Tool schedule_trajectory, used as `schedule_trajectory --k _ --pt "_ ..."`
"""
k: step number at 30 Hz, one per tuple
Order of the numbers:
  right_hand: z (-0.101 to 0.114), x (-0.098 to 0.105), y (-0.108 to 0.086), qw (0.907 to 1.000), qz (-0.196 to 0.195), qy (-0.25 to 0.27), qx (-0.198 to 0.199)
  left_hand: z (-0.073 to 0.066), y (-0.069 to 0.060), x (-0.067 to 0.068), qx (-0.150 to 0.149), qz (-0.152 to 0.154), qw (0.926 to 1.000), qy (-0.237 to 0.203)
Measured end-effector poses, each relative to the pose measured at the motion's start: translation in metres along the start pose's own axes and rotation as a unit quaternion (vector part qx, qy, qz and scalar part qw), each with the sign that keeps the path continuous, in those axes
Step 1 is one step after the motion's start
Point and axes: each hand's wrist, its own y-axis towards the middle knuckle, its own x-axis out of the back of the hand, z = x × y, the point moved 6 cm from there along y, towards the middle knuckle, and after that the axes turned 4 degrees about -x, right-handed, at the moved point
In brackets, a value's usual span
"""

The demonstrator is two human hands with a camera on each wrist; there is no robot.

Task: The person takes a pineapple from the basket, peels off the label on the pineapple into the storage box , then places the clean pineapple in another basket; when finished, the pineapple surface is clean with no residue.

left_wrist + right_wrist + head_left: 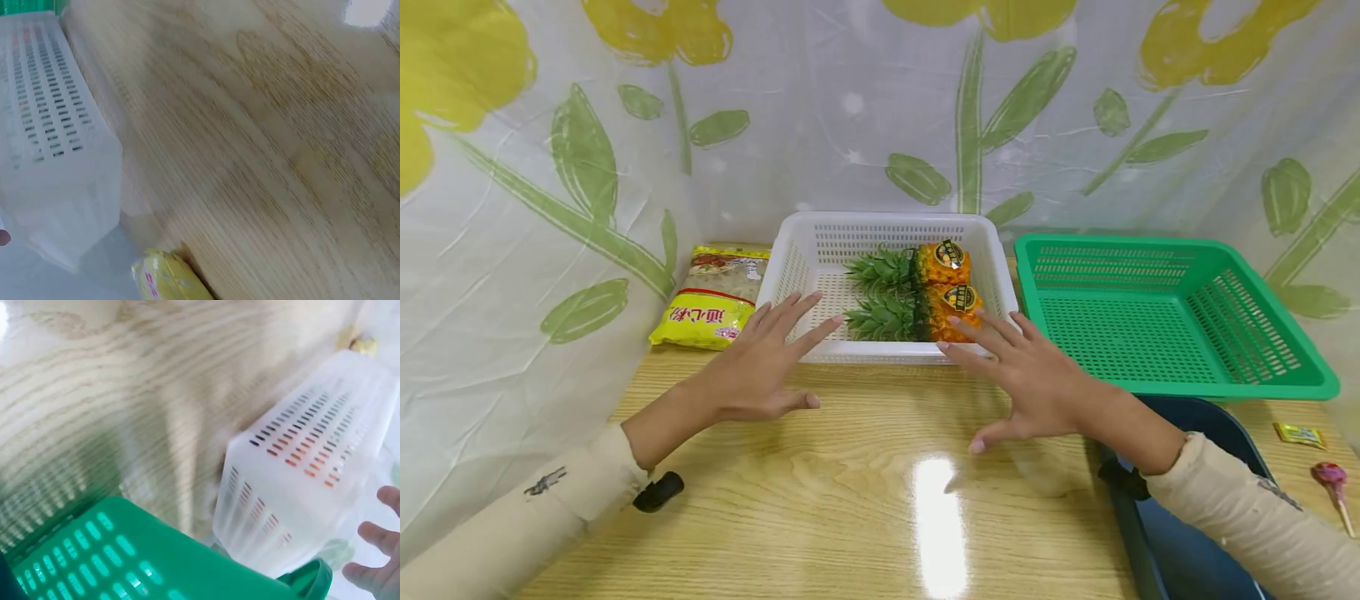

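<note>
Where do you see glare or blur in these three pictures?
Head view: a bright white streak of glare on the table, with the printing on the yellow bag fairly crisp; left wrist view: glare at the top right corner; right wrist view: washed out and soft, the white basket pale and hazy.

white basket (880,352) opens upward, green basket (1120,333) blocking its right.

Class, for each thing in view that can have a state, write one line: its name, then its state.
Two pineapples, lying on their sides
White basket, upright, holding both
Green basket, upright, uncovered
Blue bin, uncovered
Yellow bag, lying flat
Lollipop, lying down
Small packet, lying flat
Left grip, open, fingers spread
Right grip, open, fingers spread
</note>
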Motion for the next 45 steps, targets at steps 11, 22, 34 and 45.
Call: schedule_trajectory --k 11,22,34,45 --pt "-0.026 0.021 0.001 0.9948 0.003 0.089 -0.05 0.046 -0.011 0.002 0.176 -0.057 0.9715 -0.148" --pt "-0.06 0.031 0.007 0.9624 0.036 0.226 -0.147 0.071 -0.021 -0.013 0.251 -0.049 0.9338 -0.251" --pt "-0.079 0.04 0.024 0.952 0.05 0.26 -0.154 0.075 -0.019 -0.027 0.229 -0.049 0.8956 -0.378" --pt "-0.096 0.051 0.045 0.944 0.08 0.27 -0.171 0.076 -0.019 -0.032 0.246 -0.052 0.8642 -0.436"
